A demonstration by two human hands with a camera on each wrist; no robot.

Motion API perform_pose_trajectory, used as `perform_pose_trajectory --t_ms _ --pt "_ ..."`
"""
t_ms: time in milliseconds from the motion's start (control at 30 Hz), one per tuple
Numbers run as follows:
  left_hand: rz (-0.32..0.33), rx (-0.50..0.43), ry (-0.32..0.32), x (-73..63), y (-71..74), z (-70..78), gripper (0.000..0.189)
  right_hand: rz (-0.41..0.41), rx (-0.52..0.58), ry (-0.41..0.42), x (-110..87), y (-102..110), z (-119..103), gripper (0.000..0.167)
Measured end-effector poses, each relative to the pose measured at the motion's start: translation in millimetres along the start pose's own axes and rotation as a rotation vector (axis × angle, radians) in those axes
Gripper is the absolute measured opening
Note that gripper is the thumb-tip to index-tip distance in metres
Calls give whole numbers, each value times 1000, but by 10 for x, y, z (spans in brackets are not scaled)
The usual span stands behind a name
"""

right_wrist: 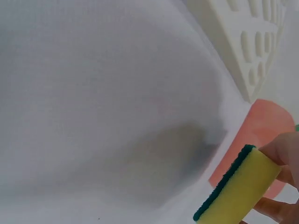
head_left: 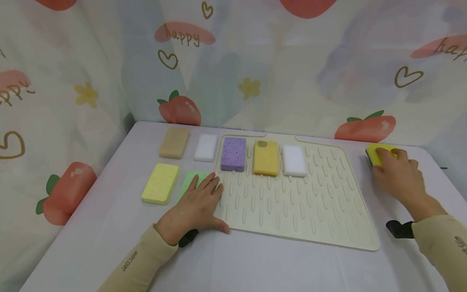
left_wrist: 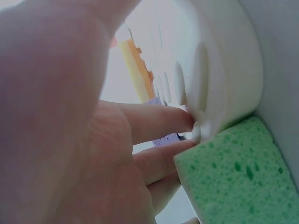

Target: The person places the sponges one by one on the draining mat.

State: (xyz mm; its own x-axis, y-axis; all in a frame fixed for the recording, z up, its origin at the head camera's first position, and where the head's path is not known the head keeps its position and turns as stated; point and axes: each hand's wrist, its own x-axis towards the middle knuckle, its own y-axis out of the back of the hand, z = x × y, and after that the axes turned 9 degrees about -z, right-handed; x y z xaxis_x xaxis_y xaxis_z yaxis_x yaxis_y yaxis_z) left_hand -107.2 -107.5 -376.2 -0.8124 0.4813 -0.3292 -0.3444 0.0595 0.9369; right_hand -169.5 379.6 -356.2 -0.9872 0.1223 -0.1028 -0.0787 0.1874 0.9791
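My right hand (head_left: pixel 399 176) grips a yellow sponge (head_left: pixel 379 153) with a dark green scouring side, near the table's back right corner. In the right wrist view that sponge (right_wrist: pixel 243 186) is pinched between thumb and fingers, scouring layer toward the table. My left hand (head_left: pixel 198 202) is spread with straight fingers at the left edge of a cream ribbed mat (head_left: pixel 292 207), thumb along its front left corner. Partly hidden beneath this hand lies a light green sponge (head_left: pixel 191 180), also seen beside the fingers in the left wrist view. On the mat sit a purple sponge (head_left: pixel 233 154), an orange-yellow sponge (head_left: pixel 266 158) and a white sponge (head_left: pixel 294 161).
Left of the mat lie a tan sponge (head_left: pixel 174 142), another white sponge (head_left: pixel 206 147) and a pale yellow sponge (head_left: pixel 160 183). A printed curtain (head_left: pixel 277 73) rises behind the white table (head_left: pixel 292 267) and along its left side.
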Motion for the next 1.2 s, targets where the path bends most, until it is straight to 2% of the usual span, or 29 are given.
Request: perform_pose_trajectory --t_ms 233,700,967,1200 --pt "3 17 -1 -3 -5 -6 117 38 -9 79 3 -10 -164 51" --pt "-7 -13 0 1 -4 -5 117 71 23 208 -27 -4 -516 52" --pt "18 -3 -5 -10 -16 -2 117 64 36 274 -22 -23 -708 52" --pt "10 -8 -2 -8 -10 4 117 32 42 291 -20 -56 -885 51"
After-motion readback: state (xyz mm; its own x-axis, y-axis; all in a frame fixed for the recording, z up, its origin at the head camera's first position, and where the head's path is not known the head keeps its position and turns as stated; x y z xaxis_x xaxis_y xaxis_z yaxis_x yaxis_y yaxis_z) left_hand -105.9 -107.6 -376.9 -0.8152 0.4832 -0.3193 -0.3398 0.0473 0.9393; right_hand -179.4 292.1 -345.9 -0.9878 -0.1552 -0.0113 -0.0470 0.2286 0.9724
